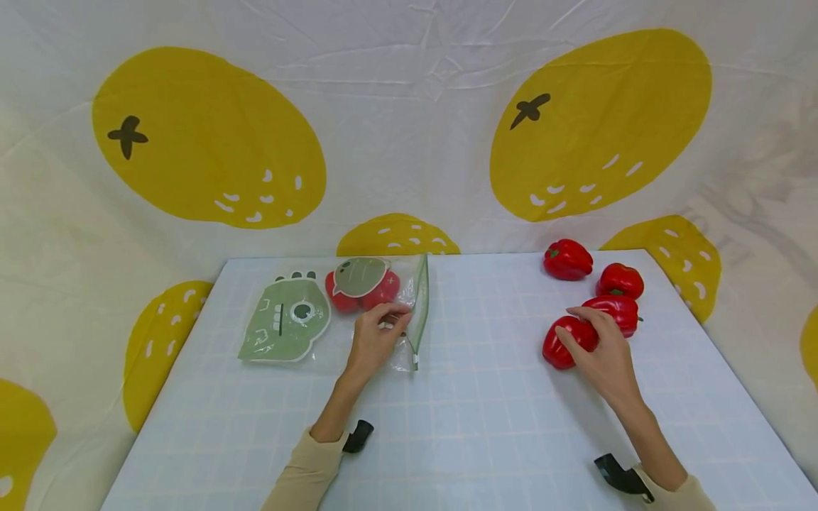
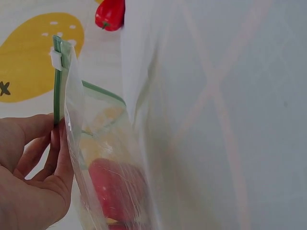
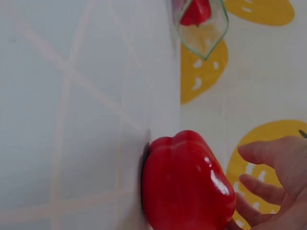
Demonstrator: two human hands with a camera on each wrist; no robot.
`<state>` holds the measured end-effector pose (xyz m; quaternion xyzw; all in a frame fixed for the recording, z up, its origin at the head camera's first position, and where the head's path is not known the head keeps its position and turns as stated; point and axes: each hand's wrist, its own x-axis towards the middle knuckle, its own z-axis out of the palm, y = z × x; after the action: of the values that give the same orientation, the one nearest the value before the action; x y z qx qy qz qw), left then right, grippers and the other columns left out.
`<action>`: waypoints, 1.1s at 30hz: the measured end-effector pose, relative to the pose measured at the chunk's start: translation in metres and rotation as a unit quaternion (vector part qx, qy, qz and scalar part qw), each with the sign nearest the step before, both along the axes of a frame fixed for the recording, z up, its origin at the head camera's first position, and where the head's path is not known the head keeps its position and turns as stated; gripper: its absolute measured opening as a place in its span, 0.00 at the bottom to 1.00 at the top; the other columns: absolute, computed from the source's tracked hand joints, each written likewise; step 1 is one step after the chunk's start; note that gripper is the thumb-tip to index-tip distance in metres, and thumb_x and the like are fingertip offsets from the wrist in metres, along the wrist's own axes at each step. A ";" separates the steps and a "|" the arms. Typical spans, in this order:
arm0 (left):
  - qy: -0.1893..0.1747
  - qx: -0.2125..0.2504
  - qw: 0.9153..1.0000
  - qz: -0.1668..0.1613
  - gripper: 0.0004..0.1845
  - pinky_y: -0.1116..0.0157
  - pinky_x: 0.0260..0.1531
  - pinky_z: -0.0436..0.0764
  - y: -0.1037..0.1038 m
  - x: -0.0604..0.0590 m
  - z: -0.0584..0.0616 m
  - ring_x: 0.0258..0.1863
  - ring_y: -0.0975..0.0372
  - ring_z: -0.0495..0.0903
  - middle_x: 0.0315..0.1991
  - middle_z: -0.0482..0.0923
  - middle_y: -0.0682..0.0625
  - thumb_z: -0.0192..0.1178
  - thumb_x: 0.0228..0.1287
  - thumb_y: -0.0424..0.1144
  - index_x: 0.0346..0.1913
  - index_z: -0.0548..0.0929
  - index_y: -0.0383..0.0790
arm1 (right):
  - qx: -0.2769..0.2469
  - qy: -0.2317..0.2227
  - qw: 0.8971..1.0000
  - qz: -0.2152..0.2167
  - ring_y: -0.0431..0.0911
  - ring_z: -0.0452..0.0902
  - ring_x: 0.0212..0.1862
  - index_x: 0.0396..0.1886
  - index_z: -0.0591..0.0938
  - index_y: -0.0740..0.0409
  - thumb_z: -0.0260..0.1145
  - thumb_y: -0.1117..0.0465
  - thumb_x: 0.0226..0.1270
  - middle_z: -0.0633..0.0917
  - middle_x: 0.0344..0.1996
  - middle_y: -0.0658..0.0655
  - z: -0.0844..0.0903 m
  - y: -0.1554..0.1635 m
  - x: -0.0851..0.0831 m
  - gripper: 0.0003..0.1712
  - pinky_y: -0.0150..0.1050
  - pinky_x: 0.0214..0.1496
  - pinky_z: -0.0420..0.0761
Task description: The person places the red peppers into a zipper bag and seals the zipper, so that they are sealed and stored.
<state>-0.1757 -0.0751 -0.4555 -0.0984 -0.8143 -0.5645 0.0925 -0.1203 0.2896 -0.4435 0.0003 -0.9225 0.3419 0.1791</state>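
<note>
Clear plastic crinkles where our left hand (image 1: 373, 341) pinches the open edge of the zip bag (image 1: 409, 312), which lies on the table's far side with red peppers inside. Our right hand (image 1: 603, 351) curls loosely over the nearest pepper (image 1: 565, 344), fingers touching its glossy skin, though we cannot tell if the grip has closed. Three more peppers (image 1: 567, 259) sit just behind. Between the hands the white gridded table (image 1: 486, 397) offers open room; a green pouch (image 1: 285, 319) lies left.
</note>
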 end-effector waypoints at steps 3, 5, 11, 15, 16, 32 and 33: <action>-0.002 0.003 1.000 -0.001 0.07 0.71 0.32 0.82 0.000 -0.001 0.000 0.33 0.63 0.80 0.36 0.83 0.54 0.65 0.60 0.36 0.41 0.85 0.43 | -0.004 -0.014 1.000 -0.010 0.60 0.66 0.58 0.60 0.72 0.61 0.73 0.60 0.54 0.73 0.57 0.65 0.001 0.003 0.004 0.34 0.65 0.45 0.76; -0.004 0.004 1.000 -0.001 0.07 0.71 0.32 0.82 0.000 -0.001 0.000 0.33 0.63 0.80 0.36 0.83 0.54 0.65 0.59 0.36 0.41 0.86 0.43 | -0.007 -0.025 0.999 -0.019 0.61 0.65 0.58 0.61 0.71 0.62 0.72 0.59 0.55 0.72 0.57 0.66 0.001 0.005 0.007 0.34 0.66 0.45 0.76; -0.006 0.007 1.000 0.002 0.07 0.71 0.32 0.82 0.000 0.000 0.001 0.33 0.63 0.80 0.36 0.83 0.54 0.66 0.59 0.36 0.41 0.86 0.43 | -0.009 -0.064 0.997 -0.038 0.63 0.66 0.56 0.62 0.69 0.64 0.70 0.55 0.59 0.71 0.57 0.68 0.000 0.010 0.012 0.35 0.64 0.47 0.76; -0.004 0.016 1.000 0.000 0.07 0.71 0.32 0.83 0.000 0.000 0.001 0.33 0.63 0.80 0.36 0.83 0.53 0.66 0.59 0.35 0.41 0.86 0.42 | -0.012 -0.096 0.994 -0.047 0.63 0.68 0.54 0.64 0.67 0.64 0.68 0.49 0.60 0.71 0.56 0.69 -0.001 0.013 0.014 0.38 0.61 0.47 0.77; -0.004 0.018 1.000 -0.001 0.07 0.70 0.32 0.83 0.000 0.000 0.001 0.33 0.62 0.80 0.36 0.83 0.53 0.66 0.59 0.35 0.41 0.86 0.42 | -0.013 -0.101 0.993 -0.051 0.62 0.68 0.54 0.64 0.67 0.64 0.68 0.48 0.60 0.72 0.56 0.69 0.000 0.014 0.014 0.39 0.60 0.47 0.78; -0.013 0.026 1.000 -0.001 0.07 0.70 0.32 0.83 0.000 0.002 0.004 0.33 0.62 0.80 0.36 0.83 0.53 0.65 0.59 0.35 0.41 0.85 0.43 | -0.003 -0.099 0.995 -0.012 0.63 0.69 0.54 0.64 0.70 0.62 0.70 0.49 0.58 0.74 0.54 0.69 0.007 0.019 0.018 0.37 0.59 0.43 0.80; -0.013 0.027 1.000 -0.001 0.07 0.70 0.32 0.83 0.000 0.002 0.004 0.33 0.62 0.80 0.36 0.83 0.53 0.66 0.59 0.35 0.41 0.85 0.43 | -0.002 -0.098 0.995 -0.008 0.63 0.69 0.54 0.63 0.70 0.62 0.70 0.49 0.58 0.74 0.54 0.69 0.008 0.019 0.017 0.37 0.59 0.43 0.80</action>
<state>-0.1739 -0.0752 -0.4511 -0.0892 -0.7999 -0.5874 0.0842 -0.1028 0.3088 -0.4358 -0.0406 -0.9349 0.3409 0.0905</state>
